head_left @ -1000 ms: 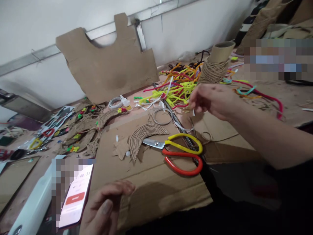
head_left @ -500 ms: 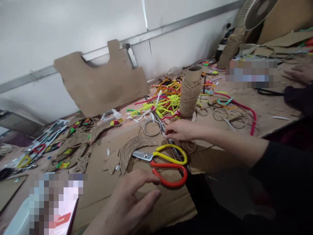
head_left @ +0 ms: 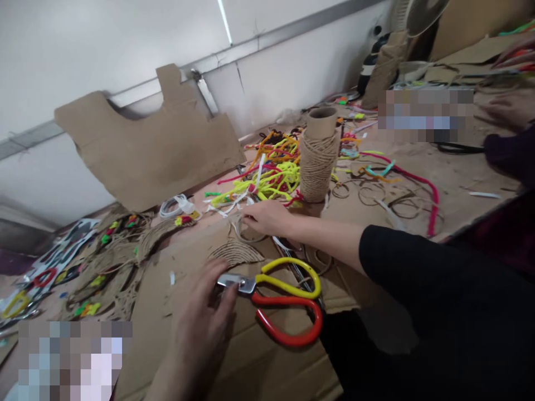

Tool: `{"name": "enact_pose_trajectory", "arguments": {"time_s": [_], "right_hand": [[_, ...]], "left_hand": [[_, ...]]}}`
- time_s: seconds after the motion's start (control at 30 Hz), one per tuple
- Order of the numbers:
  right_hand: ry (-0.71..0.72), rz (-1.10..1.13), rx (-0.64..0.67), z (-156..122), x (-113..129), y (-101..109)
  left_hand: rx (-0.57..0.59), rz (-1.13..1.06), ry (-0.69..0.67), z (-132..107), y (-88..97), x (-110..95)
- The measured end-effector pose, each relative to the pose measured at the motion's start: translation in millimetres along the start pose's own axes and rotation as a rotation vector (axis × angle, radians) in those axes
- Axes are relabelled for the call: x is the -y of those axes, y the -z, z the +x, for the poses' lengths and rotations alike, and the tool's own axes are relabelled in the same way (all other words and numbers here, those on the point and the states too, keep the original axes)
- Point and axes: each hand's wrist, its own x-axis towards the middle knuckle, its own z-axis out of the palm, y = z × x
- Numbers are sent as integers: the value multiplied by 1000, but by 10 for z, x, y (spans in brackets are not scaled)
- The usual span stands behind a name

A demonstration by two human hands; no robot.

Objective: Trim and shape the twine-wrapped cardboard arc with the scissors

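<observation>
Reaching: left hand [head_left: 204, 317] has slid forward, open fingers now touching the scissors [head_left: 278, 295] blade.
Right hand [head_left: 267, 218]: moved left of the scissors, pinching a wire ring [head_left: 246, 231] just beyond them.
Work: both hands now meet around the scissors on the cardboard [head_left: 259, 362].

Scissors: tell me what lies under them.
The scissors lie on a brown cardboard sheet, beside a twine-covered arc piece. The left hand covers the blade tips, so what lies under them cannot be seen.
</observation>
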Motion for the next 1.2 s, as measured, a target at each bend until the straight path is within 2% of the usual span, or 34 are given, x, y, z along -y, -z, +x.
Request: {"name": "enact_pose_trajectory", "arguments": {"time_s": [0.13,0.23,0.33,0.67,0.93,1.2], "right_hand": [[-46,-7,-49,2,-102,-115],[-58,-1,-59,1,-154,-137],[-64,10,-53,2,-169,-139],[-60,47,-71,-8,-181,-166],[-67,112,-149,-13,-171,-157],[-12,175,-173,-25,-162,-138]], "left_hand": [[64,103,125,36,-5,292],[132,125,181,22,-22,382],[175,94,190,7,-29,404],[207,51,195,3,-8,477],[119,11,215,74,20,387],[122,40,197,87,23,378]]}}
